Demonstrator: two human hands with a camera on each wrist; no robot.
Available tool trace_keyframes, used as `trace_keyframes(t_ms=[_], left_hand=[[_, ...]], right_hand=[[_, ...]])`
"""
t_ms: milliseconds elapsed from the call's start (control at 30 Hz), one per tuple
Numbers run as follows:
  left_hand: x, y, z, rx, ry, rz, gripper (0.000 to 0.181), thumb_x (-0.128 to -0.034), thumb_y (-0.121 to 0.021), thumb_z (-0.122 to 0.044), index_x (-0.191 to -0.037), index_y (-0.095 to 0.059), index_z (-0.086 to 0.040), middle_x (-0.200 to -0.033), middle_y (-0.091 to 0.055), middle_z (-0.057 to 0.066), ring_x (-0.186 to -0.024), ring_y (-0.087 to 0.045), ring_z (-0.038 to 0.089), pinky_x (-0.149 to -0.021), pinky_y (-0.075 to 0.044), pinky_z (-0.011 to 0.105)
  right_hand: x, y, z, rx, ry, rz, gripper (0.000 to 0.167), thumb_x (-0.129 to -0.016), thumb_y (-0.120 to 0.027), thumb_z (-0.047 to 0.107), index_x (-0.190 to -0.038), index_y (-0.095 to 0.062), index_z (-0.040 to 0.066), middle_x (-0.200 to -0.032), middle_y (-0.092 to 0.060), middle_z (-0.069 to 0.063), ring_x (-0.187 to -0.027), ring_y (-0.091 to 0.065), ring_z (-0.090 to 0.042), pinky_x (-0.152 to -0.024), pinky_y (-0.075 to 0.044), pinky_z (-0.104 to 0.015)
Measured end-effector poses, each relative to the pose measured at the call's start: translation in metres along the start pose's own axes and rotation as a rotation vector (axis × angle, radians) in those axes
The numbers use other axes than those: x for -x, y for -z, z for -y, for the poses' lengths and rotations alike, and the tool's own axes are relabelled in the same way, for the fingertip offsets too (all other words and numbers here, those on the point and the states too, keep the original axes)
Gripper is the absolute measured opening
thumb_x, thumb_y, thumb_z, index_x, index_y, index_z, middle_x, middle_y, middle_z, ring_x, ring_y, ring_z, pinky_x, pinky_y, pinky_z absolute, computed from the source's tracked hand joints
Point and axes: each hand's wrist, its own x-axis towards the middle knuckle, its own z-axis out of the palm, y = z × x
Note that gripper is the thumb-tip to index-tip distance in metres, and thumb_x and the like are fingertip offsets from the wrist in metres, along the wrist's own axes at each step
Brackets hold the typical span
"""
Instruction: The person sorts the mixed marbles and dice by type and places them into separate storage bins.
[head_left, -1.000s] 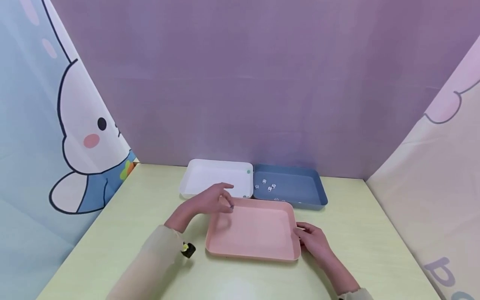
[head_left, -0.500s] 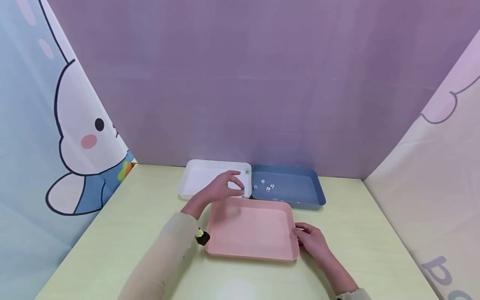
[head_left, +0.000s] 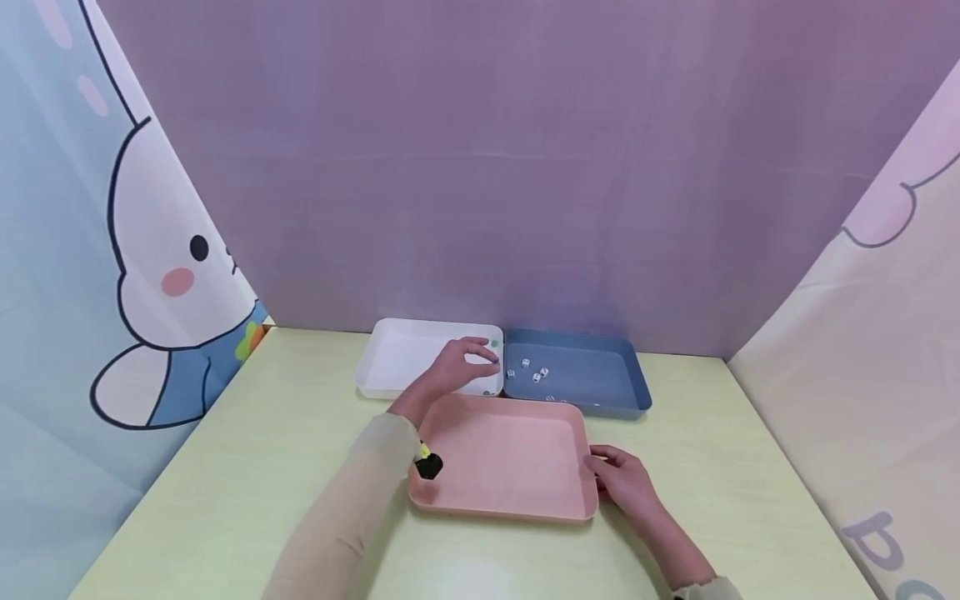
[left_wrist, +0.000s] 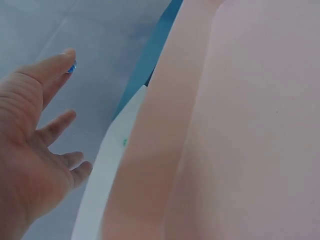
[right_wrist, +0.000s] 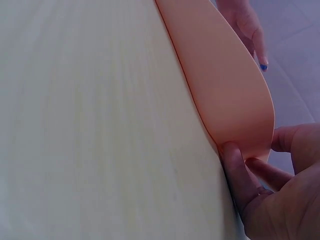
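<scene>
My left hand [head_left: 450, 368] is over the right part of the white tray [head_left: 401, 354]. Its thumb and index finger pinch a tiny, shiny blue piece [left_wrist: 72, 67], mostly covered by the fingertips; its kind cannot be told. Small green pieces [head_left: 494, 343] lie at the white tray's right edge. At the right side of the pink tray [head_left: 517, 458], my right hand [head_left: 628, 483] holds the rim, thumb over the edge and fingers against the outer wall. No objects show inside the pink tray.
A dark blue tray [head_left: 600, 371] stands right of the white one, with several white dice [head_left: 537, 377] in its left part. Both back trays touch or nearly touch the pink one. A purple cloth [head_left: 480, 167] rises behind the table [head_left: 225, 467].
My left hand has moved right and away from me, from above the pink tray to the white tray's right side, still pinching the blue piece. The right hand keeps its place.
</scene>
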Motion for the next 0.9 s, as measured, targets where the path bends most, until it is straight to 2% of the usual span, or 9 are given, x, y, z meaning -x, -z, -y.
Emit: trace_keyframes(t_ms=[100, 367, 733, 900], left_hand=[[-0.006, -0.005, 0.004, 0.022, 0.014, -0.036, 0.017, -0.0847, -0.077, -0.028, -0.098, -0.078, -0.017, -0.14, -0.052, 0.01, -0.135, -0.037, 0.03, -0.108, -0.032, 0.051], [-0.017, -0.013, 0.018, 0.071, 0.0, -0.115, 0.02, -0.0832, -0.078, -0.028, -0.097, -0.079, -0.013, -0.136, -0.054, 0.013, -0.132, -0.04, 0.03, -0.108, -0.031, 0.052], [-0.019, -0.013, 0.024, 0.111, -0.009, -0.135, 0.023, -0.0826, -0.079, -0.024, -0.1, -0.078, -0.009, -0.134, -0.056, 0.016, -0.13, -0.044, 0.03, -0.109, -0.03, 0.052], [-0.022, -0.014, 0.027, 0.117, -0.035, -0.142, 0.024, -0.0823, -0.079, -0.024, -0.1, -0.078, -0.008, -0.131, -0.058, 0.016, -0.126, -0.047, 0.03, -0.108, -0.032, 0.052]], right_hand=[[0.0, 0.001, 0.0, 0.0, 0.005, 0.002, 0.037, -0.093, -0.064, 0.017, -0.123, -0.061, -0.004, -0.088, -0.067, -0.01, -0.067, -0.065, -0.022, -0.058, -0.054, -0.032], [0.001, 0.002, -0.001, 0.003, 0.005, -0.005, 0.037, -0.093, -0.065, 0.018, -0.123, -0.062, -0.004, -0.086, -0.067, -0.01, -0.066, -0.064, -0.023, -0.058, -0.054, -0.033], [0.003, 0.001, -0.001, 0.015, 0.001, -0.008, 0.035, -0.094, -0.064, 0.017, -0.122, -0.062, -0.004, -0.086, -0.066, -0.01, -0.068, -0.064, -0.024, -0.059, -0.054, -0.032], [0.003, 0.001, 0.0, 0.02, 0.001, -0.015, 0.034, -0.093, -0.064, 0.017, -0.121, -0.063, -0.003, -0.086, -0.066, -0.009, -0.069, -0.064, -0.023, -0.059, -0.053, -0.031]])
